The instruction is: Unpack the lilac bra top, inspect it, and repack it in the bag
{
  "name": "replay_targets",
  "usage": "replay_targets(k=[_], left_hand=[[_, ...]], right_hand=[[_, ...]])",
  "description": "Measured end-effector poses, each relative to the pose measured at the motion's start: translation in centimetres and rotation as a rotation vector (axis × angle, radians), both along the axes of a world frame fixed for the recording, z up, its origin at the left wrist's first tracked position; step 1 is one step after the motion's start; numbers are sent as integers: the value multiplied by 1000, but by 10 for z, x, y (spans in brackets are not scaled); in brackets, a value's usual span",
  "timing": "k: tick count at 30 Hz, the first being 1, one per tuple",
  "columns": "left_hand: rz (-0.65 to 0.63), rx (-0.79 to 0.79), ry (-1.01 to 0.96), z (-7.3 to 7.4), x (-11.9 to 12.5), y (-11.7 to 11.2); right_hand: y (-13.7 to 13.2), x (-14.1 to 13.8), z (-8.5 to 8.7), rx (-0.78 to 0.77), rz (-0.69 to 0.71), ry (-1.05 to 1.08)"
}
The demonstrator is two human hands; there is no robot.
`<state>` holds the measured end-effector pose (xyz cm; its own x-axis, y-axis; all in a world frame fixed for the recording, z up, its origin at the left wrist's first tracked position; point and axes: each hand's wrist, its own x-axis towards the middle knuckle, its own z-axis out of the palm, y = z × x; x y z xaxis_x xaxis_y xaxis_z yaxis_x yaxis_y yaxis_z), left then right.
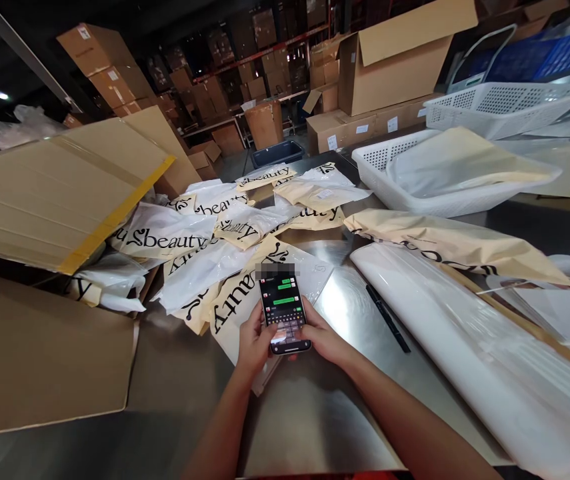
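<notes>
A smartphone (285, 312) is held upright between both my hands, its screen showing a chat with green bubbles and a keyboard. My left hand (255, 341) is closed round the phone's left edge, thumb on the keyboard. On the other edge, my right hand (321, 333) grips it, with the thumb over the keys. Behind and under the phone lies a cream and white plastic mailing bag (235, 310) printed with black letters. More printed bags (179, 233) are heaped beyond it. To the right of my right hand rests a black pen (387, 318) on the metal table (189, 393).
A large open carton (55, 180) stands at the left. Along the right lie a stack of clear plastic bags (445, 340) and a printed bag (455, 243). White perforated baskets (379, 173) sit behind them. Cartons (395, 67) and shelving fill the background.
</notes>
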<state>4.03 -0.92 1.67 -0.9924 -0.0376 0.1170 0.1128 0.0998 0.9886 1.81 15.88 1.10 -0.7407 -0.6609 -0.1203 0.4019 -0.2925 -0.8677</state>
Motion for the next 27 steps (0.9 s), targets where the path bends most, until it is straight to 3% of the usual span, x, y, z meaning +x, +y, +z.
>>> replay_targets(k=[3,6,14,20,27], left_hand=[[-60,60,-40,2,1,-1],[-37,52,-81,2,1,-2],[-102,95,-28,1,2,-2],[-101,67,8,2,2,-4],[-61,57,-26,2,-1,-3]], right_hand=[[1,-1,-1,-11,21,1],[1,-2,-1,-5,29,2],[-1,-1,-1,17,-9,8],[0,3,3,66,1,110],[3,2,6,30,17,67]])
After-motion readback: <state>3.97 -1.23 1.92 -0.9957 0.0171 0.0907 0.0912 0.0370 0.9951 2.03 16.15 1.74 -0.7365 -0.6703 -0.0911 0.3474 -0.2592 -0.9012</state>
